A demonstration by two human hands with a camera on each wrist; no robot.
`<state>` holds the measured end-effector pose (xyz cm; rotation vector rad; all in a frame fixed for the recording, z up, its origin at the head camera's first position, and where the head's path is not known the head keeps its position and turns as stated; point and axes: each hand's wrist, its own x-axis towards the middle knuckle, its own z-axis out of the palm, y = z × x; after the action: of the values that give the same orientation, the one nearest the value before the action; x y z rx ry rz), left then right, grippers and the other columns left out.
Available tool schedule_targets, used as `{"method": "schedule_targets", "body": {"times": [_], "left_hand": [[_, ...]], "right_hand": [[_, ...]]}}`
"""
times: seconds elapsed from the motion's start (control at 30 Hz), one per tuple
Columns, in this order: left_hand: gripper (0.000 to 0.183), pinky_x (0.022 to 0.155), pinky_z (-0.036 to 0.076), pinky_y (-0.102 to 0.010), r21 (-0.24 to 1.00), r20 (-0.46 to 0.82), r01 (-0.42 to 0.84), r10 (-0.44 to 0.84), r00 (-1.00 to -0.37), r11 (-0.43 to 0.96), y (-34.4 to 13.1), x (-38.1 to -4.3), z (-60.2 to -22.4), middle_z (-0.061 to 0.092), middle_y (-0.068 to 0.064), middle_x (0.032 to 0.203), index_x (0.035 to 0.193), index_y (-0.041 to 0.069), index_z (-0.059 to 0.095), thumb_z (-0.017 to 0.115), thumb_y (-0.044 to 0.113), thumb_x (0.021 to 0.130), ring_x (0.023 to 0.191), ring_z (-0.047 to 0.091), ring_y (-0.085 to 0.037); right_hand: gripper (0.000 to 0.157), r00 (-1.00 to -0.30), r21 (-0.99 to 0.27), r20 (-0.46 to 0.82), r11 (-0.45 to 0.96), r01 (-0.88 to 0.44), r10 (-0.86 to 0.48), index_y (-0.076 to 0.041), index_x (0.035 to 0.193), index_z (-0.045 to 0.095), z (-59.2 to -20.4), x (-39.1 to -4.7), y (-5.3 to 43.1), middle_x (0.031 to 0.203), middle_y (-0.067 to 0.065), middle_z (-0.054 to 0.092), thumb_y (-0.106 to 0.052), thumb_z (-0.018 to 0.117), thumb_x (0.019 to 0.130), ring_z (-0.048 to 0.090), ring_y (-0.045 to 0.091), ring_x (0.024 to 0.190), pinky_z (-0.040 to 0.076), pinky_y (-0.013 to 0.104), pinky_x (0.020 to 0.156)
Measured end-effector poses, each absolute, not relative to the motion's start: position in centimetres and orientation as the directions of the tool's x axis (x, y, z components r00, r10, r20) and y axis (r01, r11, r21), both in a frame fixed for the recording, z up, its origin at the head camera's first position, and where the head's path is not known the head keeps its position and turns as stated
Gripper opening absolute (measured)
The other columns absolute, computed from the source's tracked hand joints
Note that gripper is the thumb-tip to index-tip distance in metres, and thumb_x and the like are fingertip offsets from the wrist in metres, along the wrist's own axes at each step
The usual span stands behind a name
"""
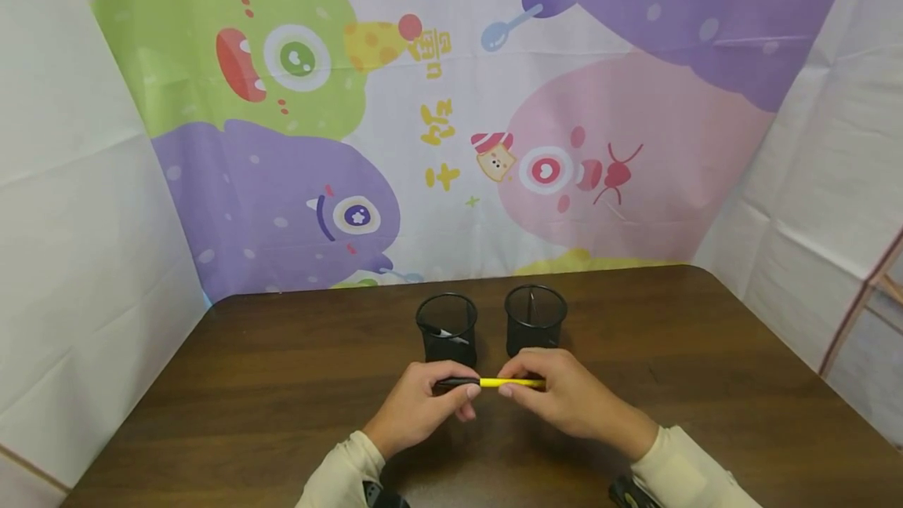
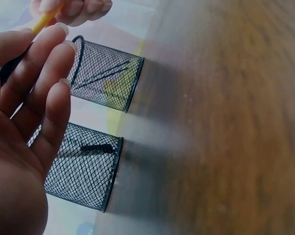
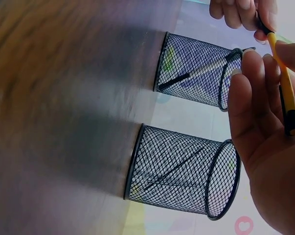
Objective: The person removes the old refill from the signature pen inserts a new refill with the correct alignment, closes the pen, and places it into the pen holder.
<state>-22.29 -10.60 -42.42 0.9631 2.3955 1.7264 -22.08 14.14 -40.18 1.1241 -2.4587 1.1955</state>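
A pen (image 1: 490, 382) with a yellow barrel and a black end lies level between both hands, just in front of two black mesh cups. My left hand (image 1: 418, 408) pinches the black end between thumb and fingers. On the yellow barrel, my right hand (image 1: 574, 400) has its thumb and fingertips. The right wrist view shows the barrel's other end, a black tip (image 3: 292, 123), reaching past the right thumb. The left mesh cup (image 1: 447, 347) holds a black-and-white pen (image 3: 201, 69). Thin dark sticks show through the mesh of the right cup (image 1: 534, 335).
The cups stand side by side on a brown wooden table (image 1: 282, 382), toward its back edge. Behind it hangs a cloth (image 1: 451, 241) with cartoon monsters, and white cloth walls (image 1: 77, 218) close in both sides.
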Motion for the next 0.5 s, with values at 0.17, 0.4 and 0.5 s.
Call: {"method": "schedule_targets", "body": {"times": [0.17, 0.4, 0.5], "left_hand": [[0.014, 0.067, 0.059, -0.038, 0.871, 0.31, 0.453, 0.501, -0.808, 0.192, -10.6, -22.28, -42.37, 0.072, -0.005, 0.075, 0.109, 0.004, 0.072, 0.067, 0.011, 0.097, 0.067, 0.07, -0.017], [0.016, 0.067, 0.059, -0.035, 0.88, 0.313, 0.448, 0.514, -0.799, 0.16, -10.8, -22.37, -42.5, 0.073, -0.001, 0.077, 0.11, 0.008, 0.072, 0.068, 0.018, 0.098, 0.068, 0.071, -0.017], [0.017, 0.067, 0.059, -0.036, 0.878, 0.321, 0.455, 0.519, -0.792, 0.151, -10.8, -22.38, -42.57, 0.073, -0.001, 0.077, 0.11, 0.009, 0.072, 0.068, 0.019, 0.098, 0.068, 0.071, -0.018]], "right_hand": [[0.008, -0.684, -0.593, 0.471, 0.374, -0.713, -0.557, -0.02, 0.097, 0.072, -40.26, -22.11, 14.17, 0.084, -0.016, 0.063, -0.022, 0.077, 0.091, 0.056, 0.005, 0.07, 0.051, 0.027, 0.062], [0.013, -0.684, -0.605, 0.469, 0.36, -0.71, -0.559, -0.026, 0.096, 0.069, -40.37, -22.17, 14.24, 0.082, -0.016, 0.062, -0.021, 0.079, 0.09, 0.057, 0.006, 0.07, 0.052, 0.03, 0.062], [0.015, -0.684, -0.606, 0.473, 0.357, -0.71, -0.556, -0.026, 0.095, 0.068, -40.37, -22.13, 14.21, 0.082, -0.015, 0.062, -0.018, 0.079, 0.088, 0.058, 0.006, 0.071, 0.052, 0.029, 0.063]]}}
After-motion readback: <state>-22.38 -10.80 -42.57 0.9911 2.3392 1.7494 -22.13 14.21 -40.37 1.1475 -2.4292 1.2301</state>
